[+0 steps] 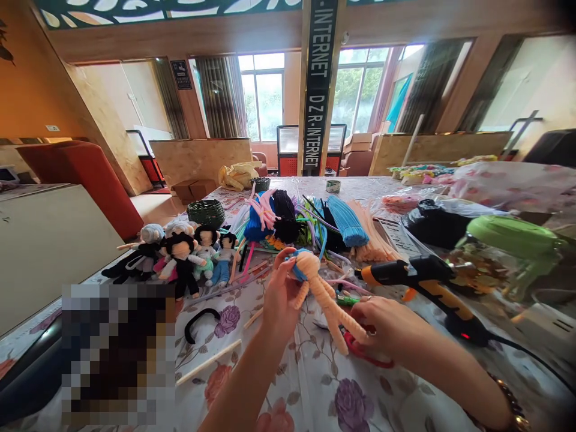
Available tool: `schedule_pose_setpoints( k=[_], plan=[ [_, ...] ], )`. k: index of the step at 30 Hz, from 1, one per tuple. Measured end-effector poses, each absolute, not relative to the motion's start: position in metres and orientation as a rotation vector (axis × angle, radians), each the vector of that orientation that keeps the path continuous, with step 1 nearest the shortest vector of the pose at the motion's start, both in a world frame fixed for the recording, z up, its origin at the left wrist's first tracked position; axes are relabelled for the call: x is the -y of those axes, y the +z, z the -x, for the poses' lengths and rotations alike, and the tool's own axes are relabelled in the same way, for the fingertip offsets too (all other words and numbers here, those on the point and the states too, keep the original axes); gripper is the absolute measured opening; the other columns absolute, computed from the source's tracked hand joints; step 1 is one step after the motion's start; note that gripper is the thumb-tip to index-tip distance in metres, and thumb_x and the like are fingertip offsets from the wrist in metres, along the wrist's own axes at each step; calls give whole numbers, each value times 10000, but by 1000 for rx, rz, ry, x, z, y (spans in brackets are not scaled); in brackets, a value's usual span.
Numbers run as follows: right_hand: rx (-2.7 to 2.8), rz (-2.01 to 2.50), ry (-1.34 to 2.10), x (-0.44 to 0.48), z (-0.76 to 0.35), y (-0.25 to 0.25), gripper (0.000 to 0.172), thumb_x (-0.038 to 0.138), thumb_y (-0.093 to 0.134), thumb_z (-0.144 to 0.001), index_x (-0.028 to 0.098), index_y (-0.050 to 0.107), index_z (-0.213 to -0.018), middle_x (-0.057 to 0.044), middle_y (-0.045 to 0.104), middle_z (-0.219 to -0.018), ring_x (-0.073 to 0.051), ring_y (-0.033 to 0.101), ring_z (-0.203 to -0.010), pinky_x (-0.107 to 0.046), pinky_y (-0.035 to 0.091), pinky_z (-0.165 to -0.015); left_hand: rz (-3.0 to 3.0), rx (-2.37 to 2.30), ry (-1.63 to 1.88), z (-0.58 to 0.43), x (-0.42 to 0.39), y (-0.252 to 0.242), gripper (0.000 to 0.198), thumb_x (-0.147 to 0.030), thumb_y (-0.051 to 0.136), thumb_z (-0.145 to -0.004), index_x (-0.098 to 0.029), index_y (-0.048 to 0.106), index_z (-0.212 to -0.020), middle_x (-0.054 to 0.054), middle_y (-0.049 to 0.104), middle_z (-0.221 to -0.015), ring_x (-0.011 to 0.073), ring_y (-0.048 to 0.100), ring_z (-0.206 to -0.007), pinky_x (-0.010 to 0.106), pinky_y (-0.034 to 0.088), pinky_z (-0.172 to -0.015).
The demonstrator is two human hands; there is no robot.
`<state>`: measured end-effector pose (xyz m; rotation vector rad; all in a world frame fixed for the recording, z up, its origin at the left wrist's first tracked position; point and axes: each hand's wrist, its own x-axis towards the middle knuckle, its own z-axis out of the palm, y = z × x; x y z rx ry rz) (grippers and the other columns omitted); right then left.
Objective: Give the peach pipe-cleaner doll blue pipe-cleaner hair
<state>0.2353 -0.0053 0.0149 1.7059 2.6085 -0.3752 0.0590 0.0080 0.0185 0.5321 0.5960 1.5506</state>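
Observation:
My left hand (279, 294) is closed around the head of a peach pipe-cleaner doll (327, 300), which has blue hair (299, 267) on one side. The doll's long legs hang down to the right, bare of clothes. Low over the table, my right hand (382, 324) has its fingers curled at the red handles of a pair of scissors (369, 354). Its fingertips are partly hidden, and the doll's legs cover part of the scissors. A green-handled tool (347, 299) lies just beyond that hand.
An orange-black hot glue gun (418, 279), light lit, stands at right. Finished dolls (182, 258) sit at left. Bundles of pipe cleaners (346, 222) lie at the back beside a dark basket (206, 212). A black pipe-cleaner piece (193, 324) and a cream stick (209, 362) lie front left.

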Motion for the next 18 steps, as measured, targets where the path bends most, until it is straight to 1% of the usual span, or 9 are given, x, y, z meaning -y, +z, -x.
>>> schedule_pose_setpoints(
  k=[1,3,5,7,9,11,15,18],
  plan=[
    [-2640,-1732,-382,4,-237,16,83,186,609,-733,192,683,-696,-55,690,-726,-223,644,-716,-265,342,-563,-532,-594,1547,-60,-8,18,295,-227,643,-699,-224,533,-972,-14,596,-778,124,581,-672,208,450,-575],
    [-2756,-1825,-432,2,-240,17,125,227,567,-794,197,689,-789,-55,701,-755,-221,653,-717,-272,390,-580,-547,-597,1524,-62,-6,17,298,-221,647,-705,-224,529,-978,-11,594,-795,116,569,-681,205,444,-596],
    [-2907,-1971,-547,1,-239,20,199,276,485,-869,206,671,-879,-44,710,-766,-204,664,-700,-275,437,-592,-598,-598,1481,-63,-4,17,287,-231,646,-730,-225,528,-991,-9,591,-802,106,554,-679,201,435,-616],
    [-3046,-2150,-650,1,-238,24,228,321,454,-893,212,653,-921,-33,715,-770,-185,672,-675,-270,475,-596,-674,-599,1424,-65,-1,17,267,-253,637,-764,-224,526,-1006,-5,593,-810,102,548,-694,204,432,-658],
    [-3166,-2328,-648,2,-235,27,222,366,496,-876,213,652,-914,-35,718,-812,-174,674,-672,-263,498,-597,-748,-602,1365,-66,3,17,256,-265,625,-792,-222,524,-1023,-3,595,-818,100,545,-719,202,422,-692],
    [-3289,-2386,-625,4,-234,29,221,397,542,-855,218,665,-900,-38,710,-883,-166,667,-700,-258,510,-610,-796,-605,1311,-68,6,17,256,-257,618,-808,-222,518,-1042,-12,591,-807,87,531,-718,185,405,-697],
    [-3435,-2210,-825,8,-232,30,206,416,599,-835,236,694,-862,-32,677,-948,-155,648,-796,-260,524,-705,-855,-577,1232,-73,12,21,258,-217,594,-839,-233,497,-1078,-35,581,-762,66,514,-697,164,389,-698],
    [-3450,-2182,-862,9,-230,29,204,429,656,-790,242,711,-851,-35,668,-942,-161,648,-795,-274,531,-700,-918,-572,1198,-76,15,23,235,-199,561,-862,-229,480,-1080,-21,609,-792,78,535,-737,172,391,-709]
  ],
)
